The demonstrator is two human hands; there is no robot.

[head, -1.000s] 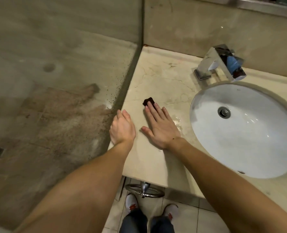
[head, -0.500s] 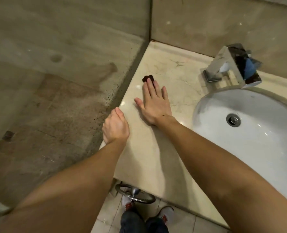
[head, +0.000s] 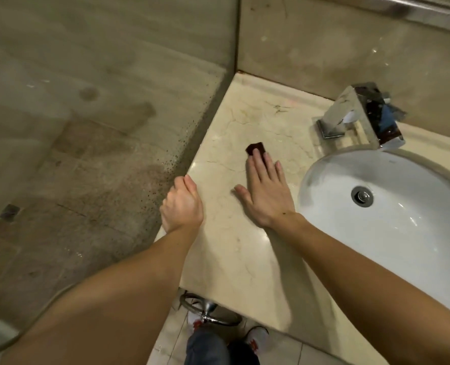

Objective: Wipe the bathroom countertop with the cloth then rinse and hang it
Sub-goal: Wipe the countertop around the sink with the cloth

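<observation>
Shoes (head: 255, 338) and dark trousers (head: 208, 349) sit at the bottom of my feed, on pale floor tiles, with a chrome towel ring (head: 208, 310) poking out from under the front lip of the countertop (head: 231, 259). Both bare forearms reach up from the lower corners.

On my screen the left hand (head: 182, 206) sits at the counter's left edge, back toward the camera, thumb on top and fingers curled inward. I cannot tell whether they hook the edge or just hang loose, and I see nothing held in it.

The right hand (head: 267, 192) lies flat on the beige marble, palm down, thumb spread to the side and fingers straight and close together. Its fingertips press on the cloth (head: 255, 148), a small dark wad (brownish from here) that shows just past them. The cloth lies on the counter left of the sink (head: 403, 233), between it and the glass panel (head: 87, 127).

That sink is a white oval bowl with a metal drain (head: 362, 196). Behind its rim stands a square chrome tap (head: 360, 114), against the tiled back wall (head: 310, 48). The glass along the counter's left side is speckled with dark spots near its lower edge.
</observation>
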